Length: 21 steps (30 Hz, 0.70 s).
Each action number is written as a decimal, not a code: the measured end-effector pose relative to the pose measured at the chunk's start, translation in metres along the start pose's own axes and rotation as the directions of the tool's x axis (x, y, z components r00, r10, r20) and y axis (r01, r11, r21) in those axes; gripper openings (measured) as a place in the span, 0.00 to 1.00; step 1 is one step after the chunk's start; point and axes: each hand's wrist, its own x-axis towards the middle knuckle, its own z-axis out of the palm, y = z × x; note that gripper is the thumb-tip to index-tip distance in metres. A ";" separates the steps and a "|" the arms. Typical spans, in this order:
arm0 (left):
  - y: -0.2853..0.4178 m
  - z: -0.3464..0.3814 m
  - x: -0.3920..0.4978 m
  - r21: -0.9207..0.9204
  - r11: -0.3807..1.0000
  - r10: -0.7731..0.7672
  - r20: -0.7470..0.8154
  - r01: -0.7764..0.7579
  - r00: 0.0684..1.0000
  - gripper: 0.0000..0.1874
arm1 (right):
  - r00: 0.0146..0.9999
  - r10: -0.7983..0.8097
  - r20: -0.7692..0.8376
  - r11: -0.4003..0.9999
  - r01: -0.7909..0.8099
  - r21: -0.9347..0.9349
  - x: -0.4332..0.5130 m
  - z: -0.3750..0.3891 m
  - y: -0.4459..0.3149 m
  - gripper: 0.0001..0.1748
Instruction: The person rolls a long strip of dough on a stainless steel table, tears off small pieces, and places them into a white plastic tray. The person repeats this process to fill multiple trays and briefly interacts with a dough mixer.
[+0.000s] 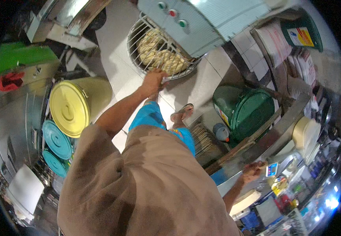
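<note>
My left hand is at the near rim of a dough mixer, its fingers curled on the edge of the wire guard. Under the guard's bars, a thick ring of pale, lumpy dough lies in the mixer bowl. The mixer's metal housing rises behind the bowl, with green and red push buttons. Off to the right, my right hand reaches over the worktable next to a small blue digital display. Blur hides whether its fingers hold anything.
Left of me stand a yellow lidded bin and teal-lidded containers. On the right, a dark green lidded drum and a small grey container are beneath the worktable edge. A floor grate lies beside my foot.
</note>
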 end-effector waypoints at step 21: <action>-0.058 0.031 -0.025 0.135 0.966 -0.248 0.242 0.220 0.938 0.26 | 0.637 0.326 0.699 0.824 0.171 -0.540 -0.062 0.167 -0.018 0.20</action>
